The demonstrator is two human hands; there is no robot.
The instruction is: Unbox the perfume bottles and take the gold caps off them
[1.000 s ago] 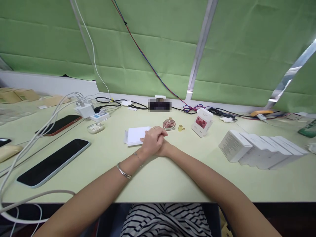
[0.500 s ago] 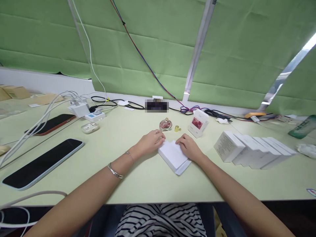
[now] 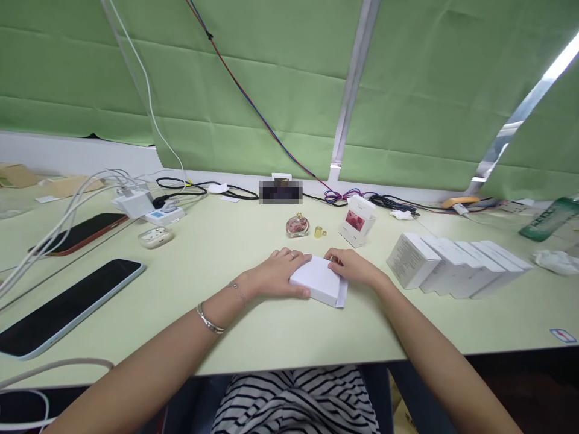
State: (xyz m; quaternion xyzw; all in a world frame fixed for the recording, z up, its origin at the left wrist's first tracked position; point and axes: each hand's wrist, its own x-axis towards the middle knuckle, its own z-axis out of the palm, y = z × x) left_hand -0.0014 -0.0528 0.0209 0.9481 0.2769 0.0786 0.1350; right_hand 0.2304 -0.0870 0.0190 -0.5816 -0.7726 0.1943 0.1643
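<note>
A flat white cardboard box (image 3: 317, 280) lies on the table in front of me, with an end flap (image 3: 342, 293) sticking out on its right. My left hand (image 3: 283, 274) grips the box's left end, thumb along the near side and fingers over the far side. At the far right corner my right hand (image 3: 350, 265) has its fingers curled against the box's open end. Just beyond stand a round perfume bottle (image 3: 297, 226), a small gold cap (image 3: 318, 232) with a tiny gold piece, and an open-topped white box with a red picture (image 3: 357, 221).
Several white boxes (image 3: 414, 262) lean in a row on the right. A phone (image 3: 72, 307), another phone (image 3: 81, 234), an earbud case (image 3: 156, 237) and chargers with cables (image 3: 133, 202) lie left. A green bottle (image 3: 549, 220) lies far right. Black cables (image 3: 395, 206) run along the wall.
The white box has turned and now looks thicker, as a full box rather than a flat sheet. My left hand has moved round its left end; my right hand has shifted to its right end.
</note>
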